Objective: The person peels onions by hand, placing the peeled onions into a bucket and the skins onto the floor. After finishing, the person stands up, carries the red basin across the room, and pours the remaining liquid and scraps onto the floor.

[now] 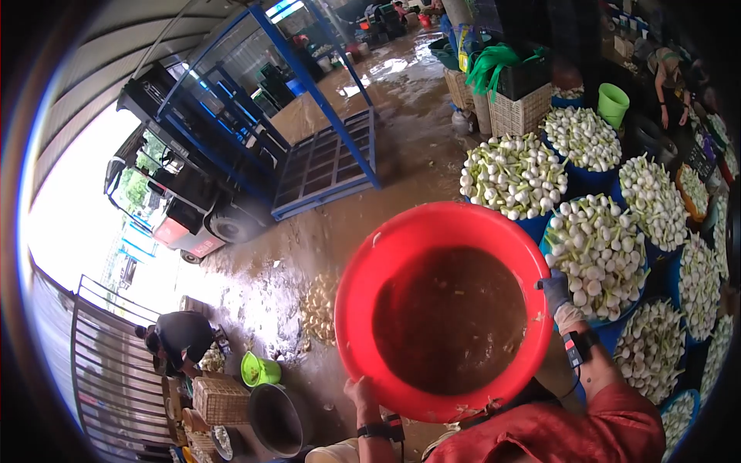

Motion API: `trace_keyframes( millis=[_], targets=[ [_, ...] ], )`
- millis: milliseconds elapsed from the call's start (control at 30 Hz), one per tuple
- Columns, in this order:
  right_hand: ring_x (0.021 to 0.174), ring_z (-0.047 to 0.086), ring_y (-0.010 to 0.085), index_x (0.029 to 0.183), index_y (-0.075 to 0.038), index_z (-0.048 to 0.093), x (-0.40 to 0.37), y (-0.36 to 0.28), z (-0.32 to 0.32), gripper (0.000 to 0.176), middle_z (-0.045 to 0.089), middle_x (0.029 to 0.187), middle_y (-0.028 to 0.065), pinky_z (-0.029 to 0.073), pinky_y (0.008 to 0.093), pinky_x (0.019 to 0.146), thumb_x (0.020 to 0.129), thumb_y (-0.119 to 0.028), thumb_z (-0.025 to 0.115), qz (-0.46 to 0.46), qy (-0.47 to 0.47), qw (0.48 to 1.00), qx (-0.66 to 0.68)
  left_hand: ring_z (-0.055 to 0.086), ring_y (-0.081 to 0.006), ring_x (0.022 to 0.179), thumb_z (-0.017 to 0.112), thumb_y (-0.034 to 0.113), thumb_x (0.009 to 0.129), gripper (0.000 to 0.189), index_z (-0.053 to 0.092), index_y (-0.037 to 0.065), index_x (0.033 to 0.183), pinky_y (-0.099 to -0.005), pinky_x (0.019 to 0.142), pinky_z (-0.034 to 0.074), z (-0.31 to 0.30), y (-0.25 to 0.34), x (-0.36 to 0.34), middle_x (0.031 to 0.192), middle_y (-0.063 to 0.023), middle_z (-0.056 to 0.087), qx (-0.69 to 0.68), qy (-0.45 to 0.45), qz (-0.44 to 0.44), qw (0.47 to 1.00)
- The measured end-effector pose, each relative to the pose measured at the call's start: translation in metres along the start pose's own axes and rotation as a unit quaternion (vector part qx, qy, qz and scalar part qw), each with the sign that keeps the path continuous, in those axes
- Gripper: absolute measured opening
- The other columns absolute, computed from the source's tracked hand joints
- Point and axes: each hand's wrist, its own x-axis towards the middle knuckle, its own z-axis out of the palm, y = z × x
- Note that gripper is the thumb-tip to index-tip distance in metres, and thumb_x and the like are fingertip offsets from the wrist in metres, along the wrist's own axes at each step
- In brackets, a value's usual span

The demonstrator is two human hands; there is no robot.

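A large red plastic basin (356, 309) with murky brown water (451, 316) in it is held up in front of me. My left hand (360, 392) is bare and closed on the basin's lower left rim. On the right side, my right hand (553, 293), in a dark glove, grips the opposite rim. Bits of pale peel cling to the basin's lower edge. Close to my right hand stands a blue tub heaped with trimmed white garlic bulbs (598, 255). The fingers under the rim are partly hidden.
Several more tubs of garlic (515, 179) fill the right side. A forklift (197, 208) with a blue metal frame (324, 202) stands at the left. A person (181, 339) bends near a woven basket (220, 399), a green bucket (260, 370) and a dark tub (279, 420). The floor (413, 116) is wet and muddy.
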Motion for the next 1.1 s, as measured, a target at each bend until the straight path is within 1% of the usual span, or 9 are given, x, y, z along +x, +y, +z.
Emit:
trace_keyframes(
  millis=[200, 233, 267, 333, 367, 500, 667, 933, 1100],
  targets=[
    [0.06, 0.057, 0.0163, 0.082, -0.003, 0.063, 0.133, -0.062, 0.079, 0.016, 0.061, 0.067, 0.0091, 0.048, 0.0307, 0.056, 0.068, -0.011, 0.059, -0.087, 0.009, 0.993, -0.074, 0.054, -0.0173, 0.051, 0.052, -0.006, 0.069, 0.013, 0.056, -0.002, 0.081, -0.0286, 0.046, 0.048, 0.105, 0.061, 0.078, 0.067, -0.0072, 0.057, -0.009, 0.005, 0.01, 1.0],
    [0.06, 0.057, 0.0155, 0.082, -0.003, 0.063, 0.156, -0.063, 0.096, 0.019, 0.061, 0.068, 0.0085, 0.048, 0.0311, 0.058, 0.066, -0.012, 0.062, -0.078, -0.001, 0.997, 0.0, 0.054, -0.0168, 0.051, 0.053, -0.007, 0.069, 0.014, 0.056, -0.003, 0.082, -0.0285, 0.046, 0.048, 0.117, 0.075, 0.089, 0.068, -0.0065, 0.057, -0.05, -0.022, 0.012, 0.998],
    [0.06, 0.056, 0.0161, 0.079, -0.002, 0.063, 0.17, -0.086, 0.109, 0.018, 0.061, 0.066, 0.0081, 0.047, 0.0315, 0.061, 0.063, -0.011, 0.065, 0.005, 0.009, 0.994, -0.11, 0.054, -0.016, 0.051, 0.053, -0.007, 0.068, 0.015, 0.056, -0.003, 0.083, -0.0286, 0.046, 0.048, 0.131, 0.085, 0.104, 0.069, -0.0062, 0.057, -0.05, -0.019, 0.036, 0.998],
    [0.059, 0.055, 0.0161, 0.075, -0.002, 0.064, 0.226, -0.082, 0.138, 0.019, 0.061, 0.066, 0.0062, 0.047, 0.0328, 0.061, 0.06, -0.012, 0.069, -0.077, -0.03, 0.986, -0.146, 0.054, -0.0146, 0.053, 0.054, -0.009, 0.068, 0.016, 0.056, -0.004, 0.083, -0.0277, 0.047, 0.047, 0.158, 0.118, 0.132, 0.071, -0.007, 0.058, -0.058, -0.027, 0.019, 0.998],
    [0.059, 0.055, 0.0161, 0.075, -0.002, 0.064, 0.245, -0.08, 0.155, 0.019, 0.061, 0.066, 0.0062, 0.047, 0.0328, 0.061, 0.06, -0.012, 0.069, -0.072, -0.032, 0.985, -0.152, 0.055, -0.0151, 0.053, 0.055, -0.008, 0.068, 0.016, 0.057, -0.003, 0.083, -0.0273, 0.048, 0.047, 0.176, 0.129, 0.153, 0.072, -0.008, 0.059, -0.07, 0.039, 0.005, 0.997],
    [0.059, 0.055, 0.0157, 0.077, -0.002, 0.066, 0.301, -0.117, 0.223, 0.018, 0.061, 0.067, 0.004, 0.047, 0.0324, 0.059, 0.061, -0.01, 0.068, -0.01, -0.024, 0.995, -0.101, 0.057, -0.0168, 0.053, 0.056, -0.008, 0.068, 0.019, 0.056, -0.004, 0.086, -0.027, 0.049, 0.049, 0.223, 0.167, 0.249, 0.072, -0.0094, 0.06, -0.068, -0.016, 0.006, 0.998],
    [0.058, 0.054, 0.0143, 0.079, -0.001, 0.067, 0.412, -0.15, 0.265, 0.019, 0.061, 0.065, 0.0029, 0.044, 0.0321, 0.054, 0.061, -0.006, 0.063, 0.04, 0.018, 0.998, 0.046, 0.055, -0.0149, 0.051, 0.056, -0.005, 0.068, 0.016, 0.055, -0.003, 0.084, -0.0247, 0.046, 0.045, 0.353, 0.199, 0.343, 0.07, -0.0075, 0.059, -0.053, -0.033, -0.027, 0.998],
    [0.054, 0.051, 0.0138, 0.071, -0.001, 0.065, 0.599, -0.179, 0.275, 0.011, 0.059, 0.061, 0.0033, 0.042, 0.0306, 0.051, 0.061, -0.003, 0.061, 0.032, 0.088, 0.996, 0.012, 0.052, -0.0152, 0.045, 0.056, -0.003, 0.069, 0.012, 0.055, -0.003, 0.081, -0.0238, 0.041, 0.04, 0.564, 0.237, 0.46, 0.064, -0.0067, 0.057, 0.015, -0.117, -0.06, 0.991],
    [0.053, 0.055, 0.016, 0.066, -0.002, 0.065, 0.729, -0.195, 0.329, 0.008, 0.061, 0.059, 0.0061, 0.044, 0.0311, 0.052, 0.066, -0.008, 0.06, 0.061, 0.074, 0.993, 0.071, 0.054, -0.018, 0.045, 0.057, -0.009, 0.066, 0.014, 0.055, -0.005, 0.08, -0.0287, 0.04, 0.045, 0.671, 0.28, 0.542, 0.062, -0.0095, 0.057, 0.046, -0.061, -0.055, 0.996]
  ],
)
